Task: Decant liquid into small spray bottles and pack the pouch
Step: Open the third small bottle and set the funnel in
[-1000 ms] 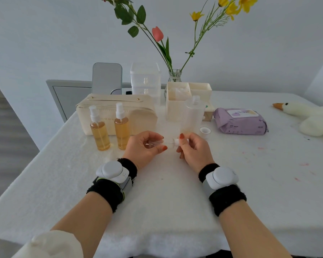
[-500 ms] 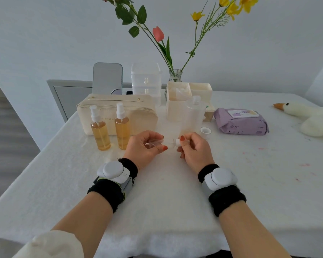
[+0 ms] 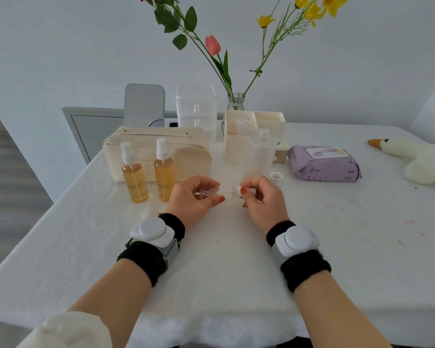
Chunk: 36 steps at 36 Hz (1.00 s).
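I think two yellow-filled plastic spray bottles (image 3: 135, 180) are done. My left hand (image 3: 195, 198) grips a tiny clear bottle (image 3: 207, 193), my right hand (image 3: 264, 200) pinches its white spray top (image 3: 239, 190). The cream fabric pouch (image 3: 186, 149) is not packed yet.

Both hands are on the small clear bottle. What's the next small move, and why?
Probably draw the spray head in the right hand straight out of the small bottle held by the left hand. The bottle looks empty and lies sideways, with the head slightly apart from it, so it seems to need opening before filling.
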{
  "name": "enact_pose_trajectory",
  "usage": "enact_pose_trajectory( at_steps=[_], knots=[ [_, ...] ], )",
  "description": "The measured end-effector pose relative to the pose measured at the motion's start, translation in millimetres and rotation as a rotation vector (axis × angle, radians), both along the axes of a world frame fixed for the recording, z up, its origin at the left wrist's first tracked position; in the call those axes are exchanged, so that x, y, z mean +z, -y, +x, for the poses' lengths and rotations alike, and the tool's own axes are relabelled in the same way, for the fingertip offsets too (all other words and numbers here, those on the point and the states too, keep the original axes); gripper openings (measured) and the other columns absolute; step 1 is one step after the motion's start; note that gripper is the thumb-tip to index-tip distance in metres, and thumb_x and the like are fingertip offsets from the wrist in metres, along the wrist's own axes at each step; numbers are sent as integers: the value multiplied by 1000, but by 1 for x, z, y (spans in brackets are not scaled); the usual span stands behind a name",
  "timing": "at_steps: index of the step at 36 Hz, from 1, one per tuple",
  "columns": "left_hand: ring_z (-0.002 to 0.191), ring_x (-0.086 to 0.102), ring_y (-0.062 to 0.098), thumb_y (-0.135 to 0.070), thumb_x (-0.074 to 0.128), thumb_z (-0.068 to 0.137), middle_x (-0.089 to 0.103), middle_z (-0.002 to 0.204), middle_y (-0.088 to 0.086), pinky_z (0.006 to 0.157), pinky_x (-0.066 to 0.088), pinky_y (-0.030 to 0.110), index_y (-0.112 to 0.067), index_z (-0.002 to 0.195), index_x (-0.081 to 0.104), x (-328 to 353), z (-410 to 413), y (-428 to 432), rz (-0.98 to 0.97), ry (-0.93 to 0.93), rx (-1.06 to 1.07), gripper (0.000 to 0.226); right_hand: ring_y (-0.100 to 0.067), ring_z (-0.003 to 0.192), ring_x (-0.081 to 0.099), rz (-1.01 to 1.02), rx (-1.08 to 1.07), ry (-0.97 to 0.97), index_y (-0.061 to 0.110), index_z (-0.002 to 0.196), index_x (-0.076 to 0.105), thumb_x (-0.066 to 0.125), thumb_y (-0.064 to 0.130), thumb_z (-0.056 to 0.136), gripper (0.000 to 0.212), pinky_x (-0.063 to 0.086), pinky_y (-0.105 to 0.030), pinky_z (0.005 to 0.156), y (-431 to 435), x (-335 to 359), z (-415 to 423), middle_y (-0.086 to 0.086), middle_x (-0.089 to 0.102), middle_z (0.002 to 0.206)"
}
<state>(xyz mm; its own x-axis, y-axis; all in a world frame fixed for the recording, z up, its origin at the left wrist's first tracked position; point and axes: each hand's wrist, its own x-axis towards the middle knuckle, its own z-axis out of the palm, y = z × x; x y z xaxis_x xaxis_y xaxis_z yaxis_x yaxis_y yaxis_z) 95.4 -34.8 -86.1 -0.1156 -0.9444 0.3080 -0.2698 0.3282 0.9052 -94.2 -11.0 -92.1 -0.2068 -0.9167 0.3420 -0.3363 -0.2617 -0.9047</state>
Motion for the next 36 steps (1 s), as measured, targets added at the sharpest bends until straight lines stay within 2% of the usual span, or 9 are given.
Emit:
enact_pose_trajectory(
  at_steps=[3,6,8,13,20,23,27,31,36],
  knots=[
    [87,72,7,-13,88,76,76,95,-6,84,61,30,-20,97,74,0,0,0,4,-6,5,27,-8,84,67,-13,11,-20,29,94,62,70,3,90,27,57,-34,80,-1,0,0,13,69,94],
    [87,72,6,-13,88,76,76,96,-5,84,61,31,-21,97,74,1,0,-1,10,-9,0,27,-12,84,65,-10,-18,13,25,96,64,73,12,91,17,55,-27,77,1,1,0,8,69,93],
    [90,72,7,-13,88,76,76,97,-5,85,61,31,-21,98,73,1,0,-1,10,-5,-4,27,-19,77,64,13,-46,33,24,93,64,66,21,97,6,57,-33,74,1,1,0,1,70,89],
    [89,72,9,-12,87,77,76,97,-5,85,61,33,-19,99,74,3,-1,-2,-2,7,1,26,-3,53,59,34,-18,-8,24,84,64,57,23,103,20,47,-16,54,0,0,0,3,71,71],
    [97,71,13,-8,87,77,74,103,1,86,59,29,-14,115,68,3,-2,-4,-13,6,-22,43,-4,83,67,0,26,20,28,95,64,65,-3,91,32,59,-38,84,-4,3,0,10,69,92],
    [95,70,6,-8,86,77,73,104,0,81,57,20,-16,118,67,4,-2,-4,-13,18,-38,46,-5,87,69,-13,35,10,30,96,63,66,-7,89,38,58,-37,87,-5,4,0,12,70,91],
    [95,66,-1,-11,85,79,72,107,-3,82,54,13,-16,124,67,4,-4,-7,-20,93,-60,49,-7,74,67,-22,62,41,27,97,64,66,-8,89,36,55,-35,72,-6,5,0,4,69,85],
    [101,68,3,-9,83,82,73,110,-1,88,53,14,-12,126,69,5,-5,-8,-44,146,-65,46,-17,80,70,-18,46,91,20,101,65,74,4,89,22,58,-35,65,-6,7,3,-6,70,91],
    [100,67,8,-5,81,83,72,109,1,88,52,14,-9,122,71,6,-5,-9,-100,167,-55,40,-18,64,70,33,-12,96,21,92,66,71,26,93,8,48,-18,52,-4,7,3,-5,73,81]
  ],
)
